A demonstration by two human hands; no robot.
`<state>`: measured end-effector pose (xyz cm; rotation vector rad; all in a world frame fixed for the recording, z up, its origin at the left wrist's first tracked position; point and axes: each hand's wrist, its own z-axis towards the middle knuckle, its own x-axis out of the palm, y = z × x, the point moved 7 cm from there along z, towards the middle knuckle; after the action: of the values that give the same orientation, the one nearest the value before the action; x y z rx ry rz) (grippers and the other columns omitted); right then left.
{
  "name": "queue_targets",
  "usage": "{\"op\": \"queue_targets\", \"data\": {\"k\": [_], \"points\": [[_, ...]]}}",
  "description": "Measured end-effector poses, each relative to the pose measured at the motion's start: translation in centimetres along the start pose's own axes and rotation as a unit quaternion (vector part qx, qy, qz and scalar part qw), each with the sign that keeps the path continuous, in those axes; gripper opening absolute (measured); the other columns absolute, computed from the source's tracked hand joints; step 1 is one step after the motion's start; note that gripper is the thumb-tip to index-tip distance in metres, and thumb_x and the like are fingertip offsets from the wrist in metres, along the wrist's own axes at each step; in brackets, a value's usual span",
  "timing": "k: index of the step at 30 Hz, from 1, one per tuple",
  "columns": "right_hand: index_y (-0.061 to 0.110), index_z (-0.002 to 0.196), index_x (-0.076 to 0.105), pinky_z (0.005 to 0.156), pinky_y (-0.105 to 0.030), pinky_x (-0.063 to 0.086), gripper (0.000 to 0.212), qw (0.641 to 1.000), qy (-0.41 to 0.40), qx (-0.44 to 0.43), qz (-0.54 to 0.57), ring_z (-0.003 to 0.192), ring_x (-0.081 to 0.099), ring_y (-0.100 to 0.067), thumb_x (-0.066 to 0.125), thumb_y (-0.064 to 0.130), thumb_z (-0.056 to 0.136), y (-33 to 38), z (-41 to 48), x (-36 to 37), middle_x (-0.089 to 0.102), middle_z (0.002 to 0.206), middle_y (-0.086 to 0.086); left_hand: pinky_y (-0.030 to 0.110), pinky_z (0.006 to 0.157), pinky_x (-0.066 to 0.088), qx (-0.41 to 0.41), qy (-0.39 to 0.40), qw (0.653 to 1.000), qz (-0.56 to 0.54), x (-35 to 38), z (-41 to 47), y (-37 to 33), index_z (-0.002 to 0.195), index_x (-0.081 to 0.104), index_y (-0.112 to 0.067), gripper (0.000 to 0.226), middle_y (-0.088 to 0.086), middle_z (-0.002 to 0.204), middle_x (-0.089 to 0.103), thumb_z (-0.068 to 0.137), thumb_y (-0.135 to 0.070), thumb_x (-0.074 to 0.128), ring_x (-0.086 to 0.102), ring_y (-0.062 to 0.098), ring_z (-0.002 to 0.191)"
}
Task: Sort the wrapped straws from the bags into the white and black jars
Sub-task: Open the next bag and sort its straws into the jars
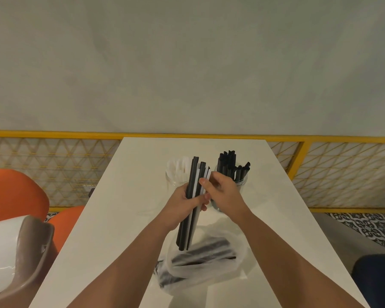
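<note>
My left hand grips a mixed bundle of black and white wrapped straws, held nearly upright over the white table. My right hand pinches the upper part of a straw in that bundle with thumb and fingers. Behind the hands stand two clear jars: the left jar holds white straws, the right jar holds black straws. A clear plastic bag with more dark straws lies on the table below the bundle.
Orange chairs stand to the left of the table, and a white and brown chair back is nearer. A yellow lattice railing runs behind the table. A patterned floor shows at right.
</note>
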<state>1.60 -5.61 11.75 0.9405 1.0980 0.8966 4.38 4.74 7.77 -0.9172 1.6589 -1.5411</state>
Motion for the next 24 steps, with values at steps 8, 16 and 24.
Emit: {"op": "queue_targets", "data": {"k": [8, 16, 24], "points": [[0.015, 0.077, 0.05, 0.048, -0.007, 0.043, 0.016, 0.997, -0.04, -0.029, -0.058, 0.051, 0.055, 0.002, 0.053, 0.013, 0.093, 0.7, 0.4, 0.4, 0.051, 0.063, 0.005, 0.028, 0.073, 0.055, 0.005, -0.019, 1.0, -0.013, -0.7, 0.1, -0.3, 0.095, 0.066, -0.009, 0.01, 0.01, 0.076, 0.066, 0.086, -0.01, 0.065, 0.062, 0.021, 0.07], [0.008, 0.088, 0.043, 0.044, -0.011, 0.043, 0.015, 0.992, -0.017, 0.02, -0.125, 0.059, 0.051, -0.011, 0.04, 0.018, 0.099, 1.2, 1.8, 1.4, 0.047, 0.067, 0.003, 0.014, 0.063, 0.051, 0.011, -0.036, 0.999, -0.037, -1.7, -0.1, -0.7, 0.1, 0.064, -0.004, 0.013, 0.007, 0.076, 0.07, 0.088, -0.008, 0.062, 0.069, 0.013, 0.068], [0.01, 0.094, 0.047, 0.075, -0.035, 0.055, 0.014, 0.993, -0.11, 0.005, 0.031, 0.068, 0.063, -0.017, 0.035, 0.014, 0.1, 3.3, 4.6, -1.3, 0.061, 0.075, -0.002, 0.037, 0.07, 0.052, 0.015, -0.152, 0.986, -0.066, -6.7, 0.4, -0.6, 0.083, 0.062, -0.003, 0.003, 0.012, 0.072, 0.067, 0.084, -0.001, 0.062, 0.064, 0.028, 0.07]]}}
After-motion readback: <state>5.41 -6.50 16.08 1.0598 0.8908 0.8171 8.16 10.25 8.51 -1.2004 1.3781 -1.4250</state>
